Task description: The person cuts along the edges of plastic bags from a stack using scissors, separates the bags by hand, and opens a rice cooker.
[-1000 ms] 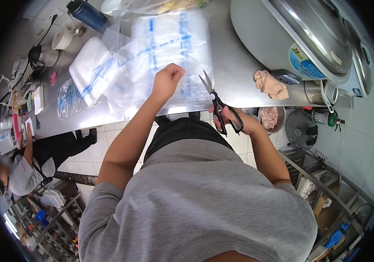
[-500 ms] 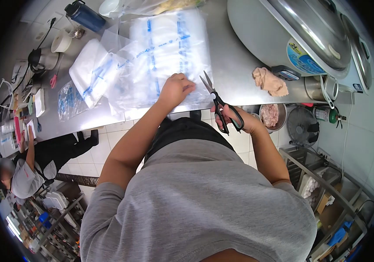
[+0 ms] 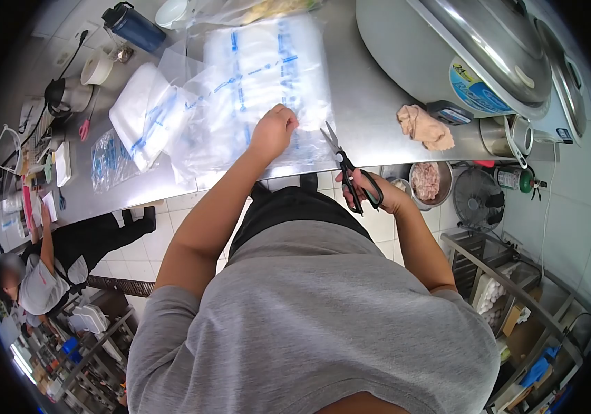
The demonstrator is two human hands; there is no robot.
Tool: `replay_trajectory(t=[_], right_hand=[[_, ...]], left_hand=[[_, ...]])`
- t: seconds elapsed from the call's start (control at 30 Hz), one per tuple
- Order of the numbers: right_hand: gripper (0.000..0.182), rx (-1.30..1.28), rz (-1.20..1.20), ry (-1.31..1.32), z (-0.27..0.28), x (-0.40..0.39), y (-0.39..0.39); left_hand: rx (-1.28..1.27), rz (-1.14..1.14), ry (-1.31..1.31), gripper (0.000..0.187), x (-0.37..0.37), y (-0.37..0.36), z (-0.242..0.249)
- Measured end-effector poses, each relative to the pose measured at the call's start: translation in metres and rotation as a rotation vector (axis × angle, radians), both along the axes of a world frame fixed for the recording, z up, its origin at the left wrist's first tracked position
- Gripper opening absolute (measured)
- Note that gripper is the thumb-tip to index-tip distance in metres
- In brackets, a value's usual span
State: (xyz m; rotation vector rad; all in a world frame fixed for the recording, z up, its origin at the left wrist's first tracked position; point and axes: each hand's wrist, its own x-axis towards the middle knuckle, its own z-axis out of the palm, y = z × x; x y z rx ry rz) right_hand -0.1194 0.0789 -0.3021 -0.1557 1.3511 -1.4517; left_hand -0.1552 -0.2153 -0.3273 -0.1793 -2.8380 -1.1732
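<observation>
In my right hand (image 3: 362,188) is a pair of black-handled scissors (image 3: 342,159), the blades slightly apart and pointing up over the table's near edge. My left hand (image 3: 273,131) is closed, fingertips pinched together at the clear film near the front right of a large plastic bag (image 3: 261,65). That bag holds a white stack with blue print and lies flat on the steel table. The scissor tips are just right of the left hand, apart from it. A second white bundle (image 3: 145,114) with blue print lies to the left in loose clear plastic.
On the steel table (image 3: 371,141) are a crumpled tan cloth (image 3: 425,127), a large lidded pot (image 3: 413,55) and a blue bottle (image 3: 134,27). A bowl of minced meat (image 3: 431,183) is below the right edge, beside a fan (image 3: 476,199). Another person (image 3: 43,276) works at left.
My left hand has moved a little up and left, away from the bag's front edge. The scissors have shifted slightly downward and right, their blades now closer together.
</observation>
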Motion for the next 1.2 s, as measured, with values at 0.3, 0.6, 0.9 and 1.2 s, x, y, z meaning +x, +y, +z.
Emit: replay_trajectory(t=[0.3,0.6,0.9,1.2], right_hand=[[0.077,-0.131,0.027,-0.005,0.019,-0.005,-0.017],[0.064,-0.062,-0.102,0.041,0.016,-0.011,-0.027],[0.053,-0.005,-0.227,0.067,0.014,-0.007,-0.035],[0.066,-0.012,-0.224,0.054,0.014,-0.004,-0.04]], left_hand=[[0.157,0.118,-0.119,0.005,-0.003,0.006,0.017],[-0.037,-0.033,-0.043,0.014,0.0,0.011,0.031],[-0.333,0.037,0.259,0.03,0.007,0.044,0.031],[-0.408,-0.11,0.437,0.011,0.004,0.042,0.024]])
